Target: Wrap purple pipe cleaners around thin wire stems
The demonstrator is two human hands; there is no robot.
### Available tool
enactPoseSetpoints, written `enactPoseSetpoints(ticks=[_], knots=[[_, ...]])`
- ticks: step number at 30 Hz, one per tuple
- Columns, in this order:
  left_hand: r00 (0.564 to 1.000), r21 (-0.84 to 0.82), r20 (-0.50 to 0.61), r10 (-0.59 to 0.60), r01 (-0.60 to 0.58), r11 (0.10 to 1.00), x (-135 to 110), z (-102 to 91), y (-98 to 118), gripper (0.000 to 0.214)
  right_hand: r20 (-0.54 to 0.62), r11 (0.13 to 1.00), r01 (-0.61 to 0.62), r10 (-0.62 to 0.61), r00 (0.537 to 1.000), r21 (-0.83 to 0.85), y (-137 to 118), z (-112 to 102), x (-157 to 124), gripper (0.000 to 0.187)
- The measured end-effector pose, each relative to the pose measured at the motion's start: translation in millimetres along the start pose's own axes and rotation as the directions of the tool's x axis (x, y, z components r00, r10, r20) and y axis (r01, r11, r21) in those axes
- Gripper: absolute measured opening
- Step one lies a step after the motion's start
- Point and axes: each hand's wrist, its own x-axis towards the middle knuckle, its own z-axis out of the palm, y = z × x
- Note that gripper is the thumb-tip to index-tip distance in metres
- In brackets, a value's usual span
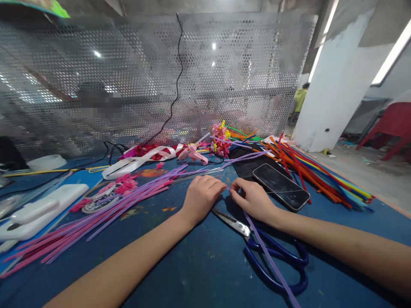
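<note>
A purple pipe cleaner [268, 252] is pinched between my two hands, which nearly meet over the blue table. My left hand [204, 192] is closed, its fingertips at one end of the stem. Closed as well, my right hand [252, 197] grips it just to the right, and its long part trails down toward the front edge of the view. Under that stem lie scissors [245, 231] with dark blue handles, blades pointing toward my left hand. A phone [282, 186] rests beyond my right hand. Left of my hands is a bundle of pink and purple pipe cleaners [105, 211].
Multicoloured pipe cleaners [314, 171] are piled at the right. A pink glue gun [193, 154], white ribbon [144, 160] and a bunch of pipe-cleaner flowers [221, 139] lie at the back, before a perforated metal panel [154, 81]. A white device [41, 209] sits at the left.
</note>
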Motion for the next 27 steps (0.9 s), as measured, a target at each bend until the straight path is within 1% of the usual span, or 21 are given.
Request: enactPoseSetpoints(ticks=[3, 10, 12, 14, 16, 18, 21, 24, 26, 27], knots=[[0.995, -0.149, 0.057, -0.076, 0.084, 0.985, -0.7, 1.7, 1.8, 0.02, 0.003, 1.0, 0.008, -0.008, 1.0, -0.009, 1.7, -0.1, 0.5, 0.009], [0.987, -0.334, 0.123, -0.103, 0.139, 0.932, -2.5, 3.9, 4.1, 0.017, 0.026, 0.997, 0.08, -0.08, 0.996, 0.002, 10.8, 2.4, 1.7, 0.011], [0.991, -0.315, 0.124, -0.056, 0.093, 0.944, -3.3, 4.2, 3.2, 0.023, 0.042, 0.996, 0.093, -0.093, 0.995, 0.001, 13.2, 3.2, 2.2, 0.013], [0.995, -0.252, 0.098, 0.013, 0.012, 0.968, -3.9, 4.8, 1.4, 0.026, 0.051, 0.996, 0.089, -0.088, 0.995, -0.018, 14.6, 3.3, 2.8, 0.014], [0.997, -0.209, 0.061, 0.053, -0.039, 0.977, -4.0, 5.8, -1.1, 0.02, 0.062, 0.996, 0.079, -0.077, 0.995, -0.029, 15.0, 2.8, 3.1, 0.014], [0.997, -0.199, 0.031, 0.065, -0.057, 0.978, -3.7, 6.5, -4.1, 0.014, 0.073, 0.997, 0.075, -0.073, 0.995, -0.022, 14.7, 2.1, 3.1, 0.014], [0.99, -0.182, 0.026, 0.135, -0.128, 0.975, -3.1, 6.1, -8.8, 0.015, 0.085, 0.995, 0.096, -0.096, 0.992, 0.001, 14.0, 1.5, 2.8, 0.014], [0.975, -0.104, 0.018, 0.22, -0.217, 0.971, -3.4, 2.9, -11.0, 0.017, 0.105, 0.99, 0.137, -0.138, 0.985, 0.016, 13.5, 1.5, 2.7, 0.015], [0.977, -0.089, 0.034, 0.212, -0.209, 0.974, -3.7, 0.4, -9.4, 0.019, 0.118, 0.986, 0.165, -0.165, 0.979, 0.015, 13.4, 1.5, 2.8, 0.014], [0.984, -0.119, 0.044, 0.171, -0.165, 0.979, -3.6, -0.3, -7.8, 0.018, 0.122, 0.984, 0.177, -0.177, 0.977, 0.009, 13.4, 1.6, 3.0, 0.014]])
